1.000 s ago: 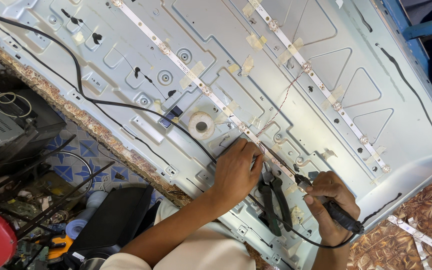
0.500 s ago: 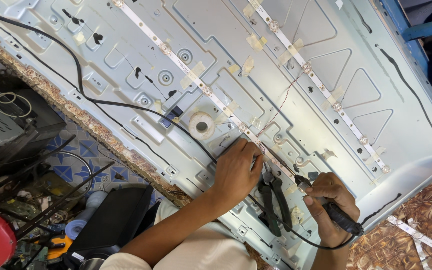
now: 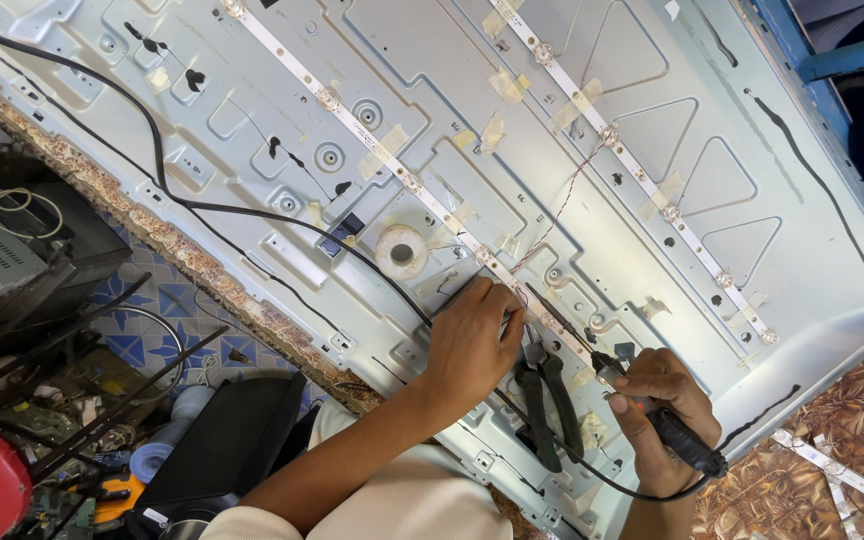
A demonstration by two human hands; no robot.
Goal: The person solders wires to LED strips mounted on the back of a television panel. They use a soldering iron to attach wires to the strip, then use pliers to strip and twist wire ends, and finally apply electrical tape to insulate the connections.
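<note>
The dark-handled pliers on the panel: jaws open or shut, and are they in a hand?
Lying loose: the dark-handled pliers rest on the pale metal panel between both hands, held by neither. Handles are slightly spread; whether the jaws are open or shut cannot be told.

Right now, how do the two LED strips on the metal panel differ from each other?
The left hand presses on the nearer LED strip; no hand touches the farther LED strip. A thin twisted wire runs from the farther strip toward the nearer strip beside the left hand. Both are white, taped down, and lie diagonally on the metal panel.
</note>
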